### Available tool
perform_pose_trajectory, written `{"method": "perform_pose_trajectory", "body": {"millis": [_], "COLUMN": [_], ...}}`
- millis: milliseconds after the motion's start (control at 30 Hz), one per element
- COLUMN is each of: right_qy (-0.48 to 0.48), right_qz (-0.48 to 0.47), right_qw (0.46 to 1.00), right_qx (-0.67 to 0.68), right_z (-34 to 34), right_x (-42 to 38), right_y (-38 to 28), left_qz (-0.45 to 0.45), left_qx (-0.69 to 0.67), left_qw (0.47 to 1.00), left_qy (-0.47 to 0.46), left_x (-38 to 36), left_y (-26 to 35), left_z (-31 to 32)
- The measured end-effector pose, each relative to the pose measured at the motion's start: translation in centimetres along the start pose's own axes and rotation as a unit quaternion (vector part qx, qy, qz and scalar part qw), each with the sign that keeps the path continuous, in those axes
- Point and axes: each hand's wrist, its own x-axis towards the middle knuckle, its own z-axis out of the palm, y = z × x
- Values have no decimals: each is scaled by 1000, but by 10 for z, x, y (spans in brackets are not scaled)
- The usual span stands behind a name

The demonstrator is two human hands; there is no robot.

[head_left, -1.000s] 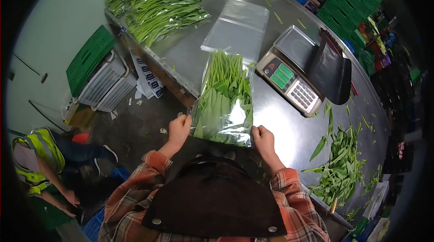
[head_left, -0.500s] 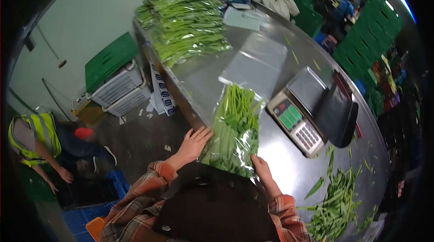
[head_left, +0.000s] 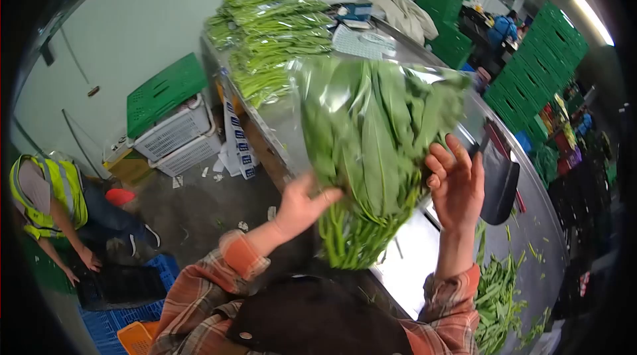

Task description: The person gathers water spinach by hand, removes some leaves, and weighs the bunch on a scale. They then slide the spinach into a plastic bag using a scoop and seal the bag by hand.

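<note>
A clear plastic bag of leafy greens [head_left: 375, 136] is raised above the table's near edge, in front of my chest. Its leaves point up and away, and its stems hang toward me. My left hand [head_left: 302, 208] grips the bag's left side, thumb in front and the other fingers partly hidden behind. Beside the right edge is my right hand [head_left: 458, 186], its fingers apart and half curled; whether the fingertips touch the plastic is hard to tell. More bagged greens [head_left: 279, 36] are stacked at the table's far left.
Loose leaves [head_left: 497, 295] lie on the metal table [head_left: 537, 242] at right. The bag mostly hides the scale; a black tray [head_left: 501, 189] shows there. Green crates [head_left: 537, 66] stand beyond. At left are white baskets [head_left: 179, 133] and a person in a yellow vest [head_left: 56, 196] bending over crates.
The bag has come up off the table and turned, so its stems now point toward me. My left hand has kept hold of the side; my right hand has risen and its fingers have spread.
</note>
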Motion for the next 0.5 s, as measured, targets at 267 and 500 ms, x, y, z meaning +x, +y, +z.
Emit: {"method": "perform_pose_trajectory", "body": {"millis": [267, 500], "right_qy": [96, 159], "right_qz": [219, 271], "right_qw": [837, 868], "right_qx": [-491, -385], "right_z": [-212, -153], "right_x": [-101, -130], "right_y": [156, 162], "left_qz": [-352, -420], "left_qx": [-8, -85], "left_qw": [936, 903], "left_qy": [31, -32], "left_x": [-81, -103], "left_y": [-142, -113], "left_z": [-2, 3]}}
